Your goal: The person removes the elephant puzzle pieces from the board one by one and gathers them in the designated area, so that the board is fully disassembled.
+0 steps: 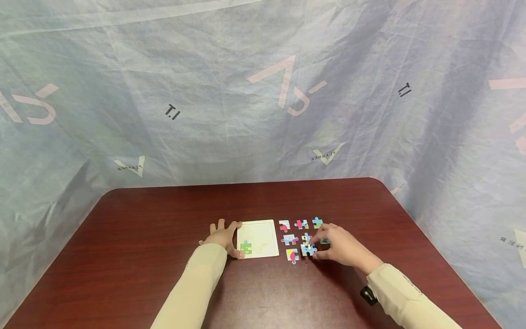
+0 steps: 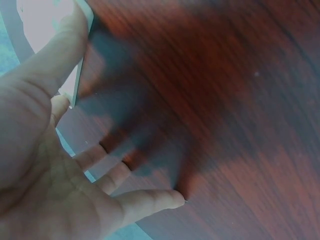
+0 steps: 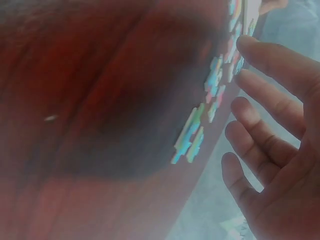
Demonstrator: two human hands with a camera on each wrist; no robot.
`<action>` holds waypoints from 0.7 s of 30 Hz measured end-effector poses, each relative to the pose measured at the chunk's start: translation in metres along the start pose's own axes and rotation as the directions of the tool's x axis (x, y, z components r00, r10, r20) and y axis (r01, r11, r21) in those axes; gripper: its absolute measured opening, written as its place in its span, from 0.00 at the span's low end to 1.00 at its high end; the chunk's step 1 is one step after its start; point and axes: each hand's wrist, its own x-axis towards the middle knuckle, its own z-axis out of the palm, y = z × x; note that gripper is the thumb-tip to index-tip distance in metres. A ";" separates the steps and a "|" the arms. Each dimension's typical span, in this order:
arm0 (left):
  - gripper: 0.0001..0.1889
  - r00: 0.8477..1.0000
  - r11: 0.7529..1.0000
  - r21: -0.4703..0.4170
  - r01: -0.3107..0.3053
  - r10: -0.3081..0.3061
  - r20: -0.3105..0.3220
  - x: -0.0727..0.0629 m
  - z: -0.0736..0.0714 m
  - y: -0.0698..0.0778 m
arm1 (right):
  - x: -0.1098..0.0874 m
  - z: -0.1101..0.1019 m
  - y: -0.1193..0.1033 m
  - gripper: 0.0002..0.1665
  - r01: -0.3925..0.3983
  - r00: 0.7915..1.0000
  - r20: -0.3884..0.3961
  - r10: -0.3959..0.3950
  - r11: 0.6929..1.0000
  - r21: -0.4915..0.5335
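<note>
My left hand [image 1: 218, 238] is spread at the left side of a shallow cream puzzle tray [image 1: 269, 237]. Its thumb presses the near left corner and its index finger touches the far left corner, while the other fingers stretch out over the table. A green jigsaw piece [image 1: 245, 248] lies in the tray's near left corner. Right of the tray, my right hand [image 1: 339, 244] pinches a light blue jigsaw piece [image 1: 308, 249] between thumb and index finger. That piece overlaps a yellowish one [image 1: 306, 237] behind it. The right hand's remaining fingers are loosely bent.
Several more jigsaw pieces lie in loose rows, including a pink and white one [image 1: 284, 225], a blue and pink one [image 1: 289, 240] and a yellow and pink one [image 1: 292, 255]. Everything rests on a dark red wooden table [image 1: 144, 228]. A printed grey cloth [image 1: 213, 91] hangs behind.
</note>
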 end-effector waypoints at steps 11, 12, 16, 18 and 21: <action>0.48 1.000 1.000 -0.002 -0.005 0.005 -0.004 -0.007 -0.004 0.005 | -0.009 0.010 0.007 0.14 0.024 1.000 -0.004 -0.024 1.000 0.008; 0.48 1.000 1.000 -0.002 -0.007 0.007 -0.006 -0.008 -0.004 0.005 | -0.009 0.011 0.007 0.14 0.024 1.000 -0.005 -0.024 1.000 0.007; 0.49 1.000 1.000 -0.004 -0.008 0.008 -0.005 -0.005 -0.003 0.004 | -0.011 0.013 0.008 0.14 0.024 1.000 -0.010 -0.024 1.000 0.009; 0.49 1.000 1.000 -0.005 -0.006 0.006 -0.002 -0.004 -0.002 0.002 | -0.012 0.013 0.009 0.14 0.022 1.000 -0.010 -0.022 1.000 0.015; 0.48 1.000 1.000 -0.003 -0.007 0.007 -0.003 -0.004 -0.002 0.003 | -0.011 0.014 0.009 0.14 0.024 1.000 -0.010 -0.024 1.000 0.019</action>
